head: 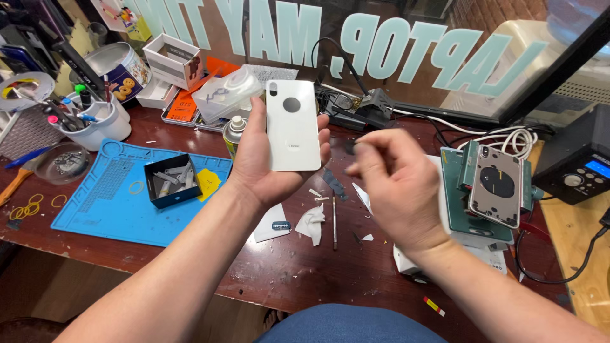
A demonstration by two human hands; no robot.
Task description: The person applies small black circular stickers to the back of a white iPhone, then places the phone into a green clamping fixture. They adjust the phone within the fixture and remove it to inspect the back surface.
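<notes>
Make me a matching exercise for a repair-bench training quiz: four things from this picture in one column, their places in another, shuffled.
Things:
1. white phone back panel
2. small black tray
3. phone frame
4. white cup of pens

Places:
A. on the blue mat
B. on the green clamp, far right
C. held in the left hand
D. back left, behind the mat

Pairs: 1-C, 2-A, 3-B, 4-D

phone back panel (293,126): white, 1 dark round spot, small black oval cutout | work mat (105,203): bright blue | small tray (171,182): black, grey parts inside | worktop (279,267): dark reddish-brown wood | rubber bands (24,210): yellow | cup (101,127): white, pens with pink, green, blue caps | phone frame (496,185): grey, black circle, on green holder (456,190)
</notes>
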